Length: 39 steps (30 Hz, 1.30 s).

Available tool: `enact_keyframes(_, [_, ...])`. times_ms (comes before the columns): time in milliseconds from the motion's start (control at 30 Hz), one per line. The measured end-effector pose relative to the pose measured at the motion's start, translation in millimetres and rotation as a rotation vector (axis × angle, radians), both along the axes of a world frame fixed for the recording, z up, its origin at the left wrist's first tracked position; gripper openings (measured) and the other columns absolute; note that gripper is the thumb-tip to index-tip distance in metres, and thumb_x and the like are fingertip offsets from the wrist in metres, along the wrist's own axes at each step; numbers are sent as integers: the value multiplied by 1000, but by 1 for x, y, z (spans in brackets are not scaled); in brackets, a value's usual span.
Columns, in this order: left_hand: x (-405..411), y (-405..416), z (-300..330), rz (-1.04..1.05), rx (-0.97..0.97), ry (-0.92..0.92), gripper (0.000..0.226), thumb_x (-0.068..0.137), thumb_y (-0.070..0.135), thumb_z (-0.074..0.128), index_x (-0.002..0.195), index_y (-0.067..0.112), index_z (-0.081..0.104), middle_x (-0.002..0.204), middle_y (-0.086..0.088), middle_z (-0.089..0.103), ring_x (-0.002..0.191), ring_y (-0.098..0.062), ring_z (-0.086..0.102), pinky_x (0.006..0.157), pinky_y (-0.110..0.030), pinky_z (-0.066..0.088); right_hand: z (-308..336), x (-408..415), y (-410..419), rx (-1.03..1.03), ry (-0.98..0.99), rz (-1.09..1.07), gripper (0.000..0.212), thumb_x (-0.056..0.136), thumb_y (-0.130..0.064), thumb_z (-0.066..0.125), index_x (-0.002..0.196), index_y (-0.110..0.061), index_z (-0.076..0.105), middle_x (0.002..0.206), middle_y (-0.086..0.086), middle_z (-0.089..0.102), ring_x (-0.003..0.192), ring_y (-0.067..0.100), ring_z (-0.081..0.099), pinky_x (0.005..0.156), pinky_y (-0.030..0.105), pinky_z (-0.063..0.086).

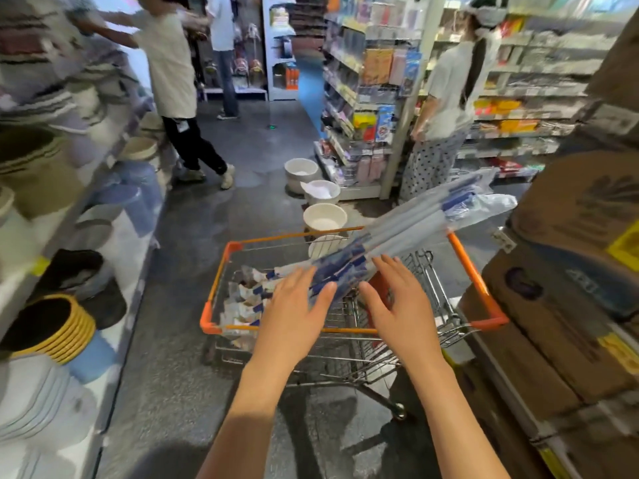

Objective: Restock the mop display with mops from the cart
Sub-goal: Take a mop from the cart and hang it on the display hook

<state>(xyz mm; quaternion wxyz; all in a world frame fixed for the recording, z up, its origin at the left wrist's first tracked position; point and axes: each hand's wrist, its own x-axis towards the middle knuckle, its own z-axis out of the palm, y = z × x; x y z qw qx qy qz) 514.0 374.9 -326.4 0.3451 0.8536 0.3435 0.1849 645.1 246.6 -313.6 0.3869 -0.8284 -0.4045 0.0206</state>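
Note:
A wire cart with an orange rim [479,281] stands in the aisle right in front of me. A bundle of blue-and-white mops in clear plastic wrap [408,226] lies slanted across it, its far end sticking out past the right rim. Smaller white packets [242,302] lie in the cart's left part. My left hand [294,312] is held flat with straight fingers at the bundle's near end. My right hand [397,302] hovers beside it with fingers spread, over the cart's child seat. Neither hand grips anything.
Stacked cardboard boxes [570,288] crowd the right side next to the cart. Shelves of baskets and bowls [62,323] line the left. White tubs [325,219] stand on the floor beyond the cart. Three people [173,63] stand further along the aisle by the shelving.

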Motion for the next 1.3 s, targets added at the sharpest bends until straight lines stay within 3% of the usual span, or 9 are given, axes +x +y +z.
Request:
enact_keyframes(200, [77,27,-29,1,-140,18,72,93,70,30,152,29,40,157,9,40,144,-14,36,116,-35,30,-36,73,24,-47,45,-12,59,97,-47,57,150,-23,45,157,-7,40,148,7,25,115,21,15])
enact_keyframes(367, [146,58,-76,99,-317,-17,46,106,47,34,133,19,59,133,-1,60,127,-23,53,103,-35,40,-70,146,62,-90,138,68,56,98,-48,56,149,-28,46,156,-8,42,145,4,30,112,19,20])
enact_keyframes(600, [205,99,-153,525,-921,-187,57,108,47,29,145,8,48,149,-16,50,135,-31,50,113,-47,40,-126,213,128,-269,212,284,54,99,-44,58,148,-23,48,150,0,52,137,15,48,112,35,43])
enact_keyframes(733, [203,104,-191,723,-1079,-285,63,106,54,29,146,8,46,134,-12,56,108,-18,62,87,-30,47,-163,219,160,-360,302,385,52,99,-40,58,147,-22,48,141,3,60,128,18,57,105,39,49])
enact_keyframes(867, [195,118,-224,930,-1222,-362,72,105,56,32,152,2,36,153,-15,45,134,-29,50,108,-41,39,-197,212,195,-471,371,491,50,100,-37,57,146,-20,50,134,5,65,122,23,61,97,35,49])
enact_keyframes(967, [192,124,-241,996,-1287,-406,77,103,61,31,154,3,33,154,-17,42,137,-31,47,107,-41,38,-221,205,215,-547,351,547,43,101,-37,56,141,-20,55,128,5,68,114,24,65,85,33,50])
enact_keyframes(1033, [190,132,-256,1054,-1335,-454,77,102,62,33,152,4,35,142,-15,52,124,-30,53,100,-40,42,-240,199,230,-592,316,585,40,101,-35,56,138,-20,57,127,6,68,113,24,65,81,31,49])
enact_keyframes(1167, [186,152,-285,1161,-1461,-552,75,99,65,42,139,2,52,92,-11,61,74,-23,53,64,-33,43,-276,190,257,-672,216,637,38,100,-36,56,135,-22,60,127,4,69,112,24,65,83,33,51])
enact_keyframes(1300, [189,169,-319,1183,-1625,-667,82,92,72,50,137,4,52,111,-20,60,91,-31,58,78,-39,50,-307,188,280,-791,153,645,36,100,-39,54,131,-23,62,121,5,71,106,25,67,81,38,57])
